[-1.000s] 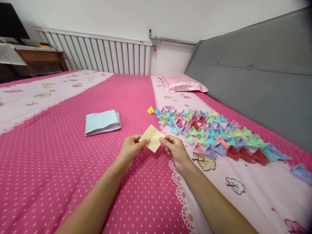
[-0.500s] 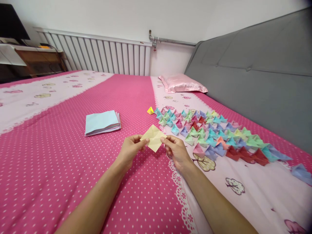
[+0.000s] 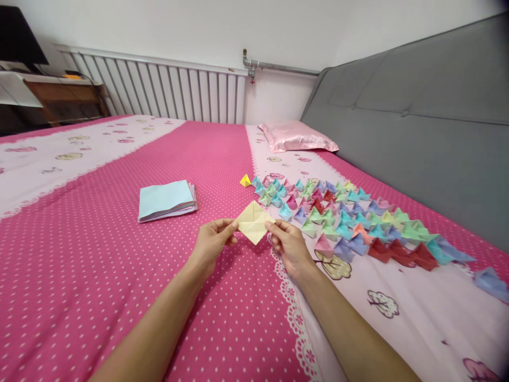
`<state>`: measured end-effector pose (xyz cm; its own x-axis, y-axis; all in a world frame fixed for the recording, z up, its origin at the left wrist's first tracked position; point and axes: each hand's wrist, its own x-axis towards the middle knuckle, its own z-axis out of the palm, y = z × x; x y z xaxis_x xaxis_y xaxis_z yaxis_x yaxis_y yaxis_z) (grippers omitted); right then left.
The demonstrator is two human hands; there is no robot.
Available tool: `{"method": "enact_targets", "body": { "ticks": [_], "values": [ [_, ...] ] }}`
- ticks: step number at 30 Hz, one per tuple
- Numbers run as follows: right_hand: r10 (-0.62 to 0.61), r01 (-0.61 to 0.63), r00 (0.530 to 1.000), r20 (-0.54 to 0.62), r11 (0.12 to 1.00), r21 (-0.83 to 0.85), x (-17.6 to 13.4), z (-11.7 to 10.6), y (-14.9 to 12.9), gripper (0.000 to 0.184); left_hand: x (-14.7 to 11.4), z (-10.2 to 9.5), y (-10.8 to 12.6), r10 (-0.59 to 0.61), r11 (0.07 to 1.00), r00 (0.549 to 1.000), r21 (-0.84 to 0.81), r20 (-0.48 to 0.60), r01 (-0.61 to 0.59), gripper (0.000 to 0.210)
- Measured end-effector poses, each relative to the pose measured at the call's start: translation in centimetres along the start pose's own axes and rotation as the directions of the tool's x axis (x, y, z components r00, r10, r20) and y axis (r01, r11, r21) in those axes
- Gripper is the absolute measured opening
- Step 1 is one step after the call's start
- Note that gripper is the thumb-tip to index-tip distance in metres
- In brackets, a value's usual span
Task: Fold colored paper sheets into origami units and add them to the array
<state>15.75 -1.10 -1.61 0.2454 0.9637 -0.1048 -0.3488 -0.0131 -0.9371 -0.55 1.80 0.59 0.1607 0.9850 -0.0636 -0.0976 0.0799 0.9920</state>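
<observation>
1. Pale yellow paper [image 3: 255,223] is in front of us, near the middle of the view, over the bedsheet [image 3: 222,318]. It is thin and matt, turned like a diamond, and fine crease lines cross its face.

2. Our left hand [image 3: 212,244] pinches the left corner of this paper between thumb and fingers. Our right hand [image 3: 290,246] pinches the right corner in the same manner. The two hands are apart from each other, with the paper spread between them; one free corner points away from us and one points toward us.

3. To the left we see a paper stack [image 3: 165,197], rectangular, with a smooth light blue sheet on top. Its edges are uneven, and layers of other colours show there.

4. To the right are many folded paper shapes [image 3: 347,229], similar to small boats with sharp peaks, in loose rows: green, turquoise, lavender, pink, red. A bright yellow piece [image 3: 245,181] sits at their far left end.

5. Under all these, the cloth is deep pink with white dots, softly wrinkled, and a pale band has printed trees and a lace-like border.

6. Farther away we notice a shiny pink pillow [image 3: 298,138] beside a grey padded headboard [image 3: 421,106].
</observation>
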Motion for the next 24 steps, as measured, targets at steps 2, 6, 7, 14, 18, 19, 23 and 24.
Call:
{"method": "enact_targets", "body": {
  "ticks": [2, 6, 7, 14, 18, 19, 23, 24],
  "values": [
    [-0.001, 0.001, 1.000, -0.005, 1.000, -0.002, 0.03, -0.02, 0.01, 0.029, 0.07, -0.04, -0.08, -0.001, 1.000, 1.000, -0.001, 0.001, 0.001, 0.033],
    [0.003, -0.003, 1.000, -0.005, 1.000, -0.001, 0.15, -0.13, 0.06, 0.028, 0.16, -0.07, -0.15, 0.005, 1.000, 1.000, -0.002, -0.004, -0.005, 0.030],
    [0.007, -0.007, 1.000, -0.007, 1.000, -0.001, 0.17, -0.15, 0.07, 0.028, 0.16, -0.07, -0.15, 0.008, 1.000, 1.000, -0.001, -0.006, -0.008, 0.029],
    [-0.046, 0.046, 0.999, -0.009, 0.999, 0.008, 0.08, 0.07, -0.18, 0.025, 0.07, -0.13, -0.10, 0.045, 0.998, 0.997, 0.038, -0.063, -0.043, 0.029],
    [-0.015, 0.015, 1.000, 0.011, 0.999, 0.036, -0.09, 0.19, -0.46, 0.026, -0.04, -0.09, -0.01, 0.041, 0.998, 0.998, 0.043, -0.050, -0.039, 0.031],
    [-0.008, 0.008, 1.000, 0.019, 0.999, 0.033, -0.12, 0.18, -0.52, 0.025, -0.07, -0.05, 0.03, 0.025, 0.999, 0.999, 0.024, -0.028, -0.024, 0.031],
    [0.012, -0.016, 0.998, 0.055, 0.997, 0.075, -0.19, 0.06, -0.75, 0.019, -0.16, 0.12, 0.14, -0.029, 0.997, 0.998, -0.070, 0.051, 0.033, 0.031],
    [0.025, -0.031, 0.997, 0.070, 0.995, 0.094, -0.20, 0.00, -0.81, 0.018, -0.16, 0.15, 0.13, -0.029, 0.995, 0.998, -0.093, 0.060, 0.034, 0.031]
  ]
}}
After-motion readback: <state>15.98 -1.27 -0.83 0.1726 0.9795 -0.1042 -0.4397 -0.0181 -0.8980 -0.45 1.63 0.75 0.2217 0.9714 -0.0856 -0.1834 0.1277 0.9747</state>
